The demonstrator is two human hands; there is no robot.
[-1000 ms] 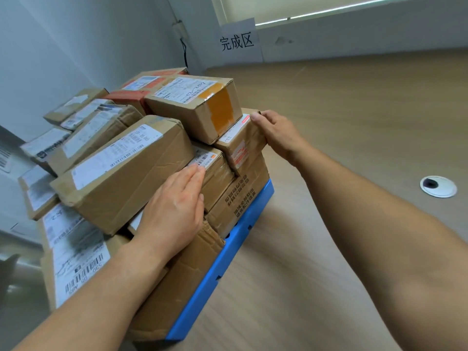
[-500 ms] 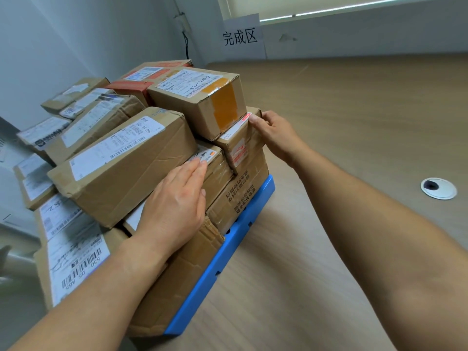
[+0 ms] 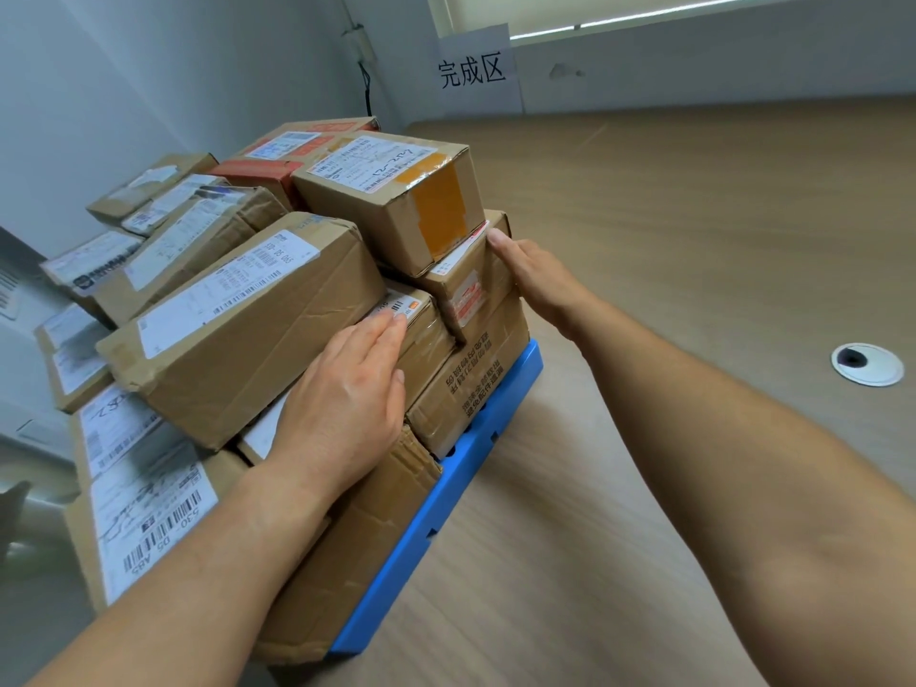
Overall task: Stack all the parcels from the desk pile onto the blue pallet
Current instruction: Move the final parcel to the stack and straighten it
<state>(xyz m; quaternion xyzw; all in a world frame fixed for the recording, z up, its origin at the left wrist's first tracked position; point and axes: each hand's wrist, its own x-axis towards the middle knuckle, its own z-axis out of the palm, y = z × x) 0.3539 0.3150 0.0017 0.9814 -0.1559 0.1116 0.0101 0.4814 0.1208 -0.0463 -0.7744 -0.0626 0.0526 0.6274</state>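
A blue pallet (image 3: 448, 493) lies on the wooden desk, loaded with several brown cardboard parcels in layers. My left hand (image 3: 342, 404) lies flat with straight fingers on the near side of a taped parcel (image 3: 426, 339) in the middle layer. My right hand (image 3: 538, 277) presses with straight fingers against the right side of a small parcel (image 3: 471, 285) with a red and white label. On that small parcel's left part sits a box with orange tape (image 3: 396, 200). A long parcel (image 3: 248, 319) lies tilted at the left.
The wooden desk (image 3: 694, 250) stretches to the right with a round white cable grommet (image 3: 867, 364). A paper sign with Chinese characters (image 3: 473, 71) leans on the back wall. More labelled parcels (image 3: 143, 503) overhang the pallet's left side near the grey wall.
My right hand's fingers have slid from the small parcel's top corner down onto its right side. My left hand has crept slightly forward on the taped parcel. The stack looks unmoved.
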